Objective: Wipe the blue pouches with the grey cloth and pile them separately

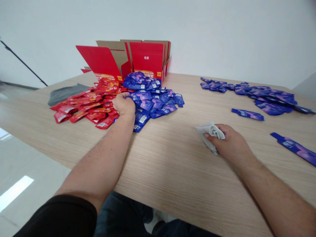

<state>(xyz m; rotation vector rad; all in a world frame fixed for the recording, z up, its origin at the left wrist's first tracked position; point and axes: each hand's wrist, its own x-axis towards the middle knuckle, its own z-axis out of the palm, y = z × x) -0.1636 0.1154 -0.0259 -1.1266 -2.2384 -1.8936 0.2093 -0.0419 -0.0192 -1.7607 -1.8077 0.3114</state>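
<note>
My left hand (pixel 124 103) reaches to where a heap of red pouches (pixel 86 105) meets a heap of blue pouches (pixel 153 102). Its fingers are curled at the edge of a blue pouch (pixel 140 95), and the fingertips are partly hidden. A folded white cloth (pixel 209 133) is bunched in my right hand (pixel 230 143), gripped between thumb and fingers just over the tabletop. To the right of that hand, two blue pouches (pixel 248 114) lie singly.
Open red cartons (pixel 148 59) stand behind the heaps, against the wall. A grey cloth (pixel 65 93) lies left of the red pouches. More blue pouches (pixel 269 93) are spread at the back right of the wooden table (pixel 168 171). The table's front edge is close to my legs.
</note>
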